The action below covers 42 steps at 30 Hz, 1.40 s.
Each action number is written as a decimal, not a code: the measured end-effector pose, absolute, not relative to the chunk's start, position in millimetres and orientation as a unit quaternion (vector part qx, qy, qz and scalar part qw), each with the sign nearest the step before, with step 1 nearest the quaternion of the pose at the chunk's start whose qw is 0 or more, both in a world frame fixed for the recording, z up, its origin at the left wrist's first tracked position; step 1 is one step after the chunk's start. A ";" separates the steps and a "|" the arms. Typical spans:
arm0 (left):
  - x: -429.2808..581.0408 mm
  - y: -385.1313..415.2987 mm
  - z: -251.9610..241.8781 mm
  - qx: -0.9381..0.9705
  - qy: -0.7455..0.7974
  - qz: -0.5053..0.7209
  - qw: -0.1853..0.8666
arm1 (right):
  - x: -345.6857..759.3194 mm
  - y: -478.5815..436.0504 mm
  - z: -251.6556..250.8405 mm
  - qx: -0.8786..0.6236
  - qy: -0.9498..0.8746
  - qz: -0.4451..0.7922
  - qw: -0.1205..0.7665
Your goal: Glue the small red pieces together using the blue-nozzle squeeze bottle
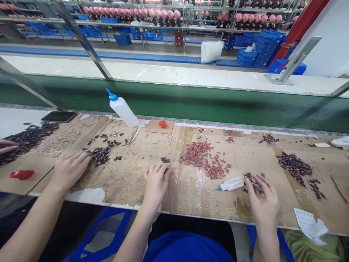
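Observation:
My left hand [157,182] rests on the cardboard with its fingers curled together. A bit of something dark shows at its fingertips, too small and covered to name. Just beyond them lies a little cluster of small black parts [165,160]. My right hand [263,200] has thumb and fingers apart around a loose heap of small dark-and-red parts [255,185]. Left of that hand, a small clear squeeze bottle [232,184] with a blue tip lies on its side. Between my hands spreads a pile of small red pieces with dark ends [196,154].
A co-worker's hand [71,168] touches a black pile [101,154] on the left; another hand [7,146] is at the edge. A white bottle [124,111] leans at the back, near a red cap [163,124]. More dark-red parts [296,167] lie right, beyond torn paper [311,223].

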<state>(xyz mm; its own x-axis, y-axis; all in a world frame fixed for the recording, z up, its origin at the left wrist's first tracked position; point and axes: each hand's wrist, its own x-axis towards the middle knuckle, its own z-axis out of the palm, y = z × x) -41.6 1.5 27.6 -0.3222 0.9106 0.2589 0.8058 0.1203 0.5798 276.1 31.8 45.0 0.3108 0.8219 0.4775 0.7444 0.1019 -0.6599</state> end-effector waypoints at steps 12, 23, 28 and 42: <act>-47.9 8.2 25.2 0.648 0.728 0.214 0.067 | 291.9 42.9 20.8 -0.513 -0.788 0.087 0.330; -41.0 16.3 25.7 0.659 0.700 0.263 0.084 | 249.6 18.6 36.5 -0.516 -0.430 0.437 0.598; -16.3 6.3 27.5 0.705 0.631 0.284 0.159 | 221.9 20.1 40.5 -0.504 -0.275 0.530 0.624; -4.6 -20.3 7.0 0.717 0.595 0.326 0.161 | 174.4 15.7 32.4 -0.580 -0.403 0.471 0.529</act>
